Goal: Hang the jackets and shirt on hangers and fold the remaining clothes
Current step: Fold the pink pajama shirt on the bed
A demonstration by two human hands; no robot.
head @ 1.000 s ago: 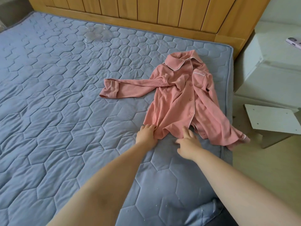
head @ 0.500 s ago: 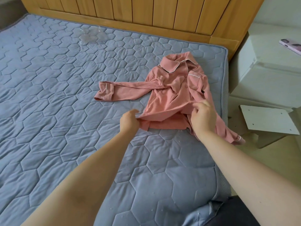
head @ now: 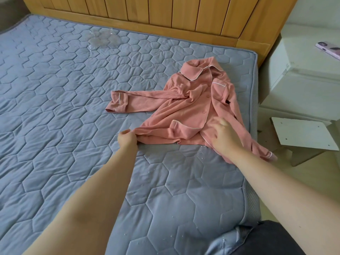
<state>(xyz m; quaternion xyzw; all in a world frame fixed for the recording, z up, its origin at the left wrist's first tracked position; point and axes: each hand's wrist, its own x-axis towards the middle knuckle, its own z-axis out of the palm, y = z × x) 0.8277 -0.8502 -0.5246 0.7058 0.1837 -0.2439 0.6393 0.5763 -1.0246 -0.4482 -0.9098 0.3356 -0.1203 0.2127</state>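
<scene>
Left hand [head: 127, 139]: I see fingers and thumb pinching the near hem corner of the pink shirt [head: 193, 111]. Right hand [head: 226, 138]: fingers blurred, loosely spread on its front. Shirt: rumpled, buttons up, near the mattress's [head: 73, 92] right edge, collar toward the headboard [head: 165, 13].

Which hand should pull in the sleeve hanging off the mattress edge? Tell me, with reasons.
Right, probably. The right hand lies on the pink shirt beside that sleeve and seems free, while the left hand pinches the shirt's far corner.
</scene>
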